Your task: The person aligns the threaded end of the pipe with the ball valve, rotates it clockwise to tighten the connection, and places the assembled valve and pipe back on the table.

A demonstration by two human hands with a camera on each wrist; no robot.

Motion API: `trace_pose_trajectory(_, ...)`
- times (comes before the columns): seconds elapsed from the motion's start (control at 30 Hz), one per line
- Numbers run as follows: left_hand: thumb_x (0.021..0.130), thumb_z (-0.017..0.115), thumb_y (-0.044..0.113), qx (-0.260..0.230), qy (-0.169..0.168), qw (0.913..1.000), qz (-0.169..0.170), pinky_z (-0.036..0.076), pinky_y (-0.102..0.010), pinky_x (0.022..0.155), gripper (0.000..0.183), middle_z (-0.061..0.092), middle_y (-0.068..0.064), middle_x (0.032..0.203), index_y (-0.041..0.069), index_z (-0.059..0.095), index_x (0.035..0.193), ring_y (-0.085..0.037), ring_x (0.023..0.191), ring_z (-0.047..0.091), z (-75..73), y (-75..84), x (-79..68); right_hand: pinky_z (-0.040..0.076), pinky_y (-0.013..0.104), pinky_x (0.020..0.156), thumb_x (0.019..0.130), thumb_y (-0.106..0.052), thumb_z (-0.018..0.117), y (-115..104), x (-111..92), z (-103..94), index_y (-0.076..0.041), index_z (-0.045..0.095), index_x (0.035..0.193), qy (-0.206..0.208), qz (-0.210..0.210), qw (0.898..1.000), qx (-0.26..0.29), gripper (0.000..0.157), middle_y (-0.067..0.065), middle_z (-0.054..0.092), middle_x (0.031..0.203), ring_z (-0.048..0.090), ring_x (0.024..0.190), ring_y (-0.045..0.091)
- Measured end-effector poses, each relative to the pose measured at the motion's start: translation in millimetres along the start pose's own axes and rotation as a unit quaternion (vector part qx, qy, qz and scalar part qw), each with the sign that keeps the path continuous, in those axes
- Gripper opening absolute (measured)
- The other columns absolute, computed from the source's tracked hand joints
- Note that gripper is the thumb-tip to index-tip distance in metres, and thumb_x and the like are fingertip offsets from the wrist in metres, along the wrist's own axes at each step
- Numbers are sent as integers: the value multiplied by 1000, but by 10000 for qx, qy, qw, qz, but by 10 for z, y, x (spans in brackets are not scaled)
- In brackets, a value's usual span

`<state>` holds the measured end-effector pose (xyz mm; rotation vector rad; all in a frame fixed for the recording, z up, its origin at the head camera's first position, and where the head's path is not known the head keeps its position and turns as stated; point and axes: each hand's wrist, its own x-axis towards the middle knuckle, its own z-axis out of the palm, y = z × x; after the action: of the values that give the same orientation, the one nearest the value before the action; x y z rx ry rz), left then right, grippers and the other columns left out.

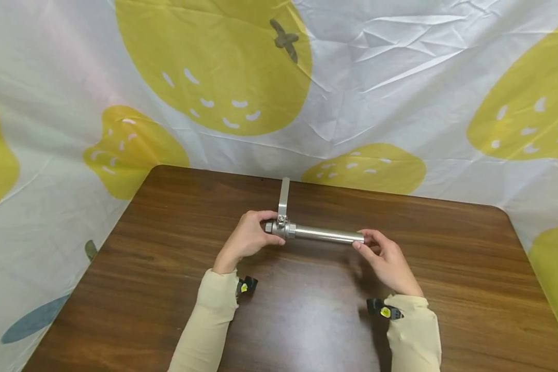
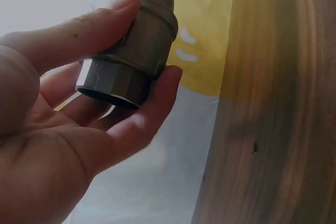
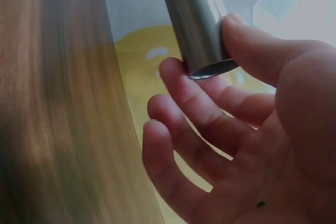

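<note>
Between my hands, a silver metal ball valve (image 1: 282,228) and a smooth metal pipe (image 1: 327,234) are held end to end above the table. The valve's flat lever handle (image 1: 284,199) points toward the back. My left hand (image 1: 248,237) grips the valve body, with the thumb along one side and fingers round the other; its open hexagonal end (image 2: 113,82) faces the palm in the left wrist view. At the pipe's far end, my right hand (image 1: 386,258) pinches the tube (image 3: 197,24) between thumb and fingers. The pipe meets the valve's right side; how deep is hidden.
A brown wood-grain table (image 1: 307,320) with rounded back corners lies beneath. White cloth (image 1: 376,77) with yellow fruit prints hangs along its back and sides. Each wrist wears a small black camera, on the left (image 1: 247,285) and right (image 1: 384,309).
</note>
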<state>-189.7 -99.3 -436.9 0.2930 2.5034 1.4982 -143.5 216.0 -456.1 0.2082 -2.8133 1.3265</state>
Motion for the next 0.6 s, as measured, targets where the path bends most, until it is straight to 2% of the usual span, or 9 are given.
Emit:
trace_pose_trajectory(0.1, 67, 87, 10, 9, -47, 10000, -86, 50, -28, 78, 57, 69, -8, 106, 6, 66, 120, -19, 90, 60, 21, -10, 15, 46, 22, 65, 95, -28, 62, 17, 0, 2, -4, 59, 119, -101, 66, 9999, -102, 34, 11, 64, 99, 58, 77, 15)
trace_pose_trajectory(0.37, 65, 88, 6, 177, -58, 9996, -190, 49, -28, 78, 55, 69, -8, 101, 8, 68, 116, -18, 87, 59, 109, -51, 75, 50, 25, 70, 96, -30, 61, 69, -1, 13, -3, 58, 119, -428, 219, 9985, -242, 36, 12, 63, 104, 62, 88, 21)
trace_pose_trajectory(0.6, 64, 88, 7, 498, -122, 9985, -197, 48, -29, 79, 55, 69, -6, 97, 7, 68, 115, -17, 86, 58, 162, -129, 123, 49, 24, 67, 96, -29, 61, 122, 10, 42, 0, 57, 118, -574, 303, 9976, -243, 36, 12, 62, 100, 59, 79, 17)
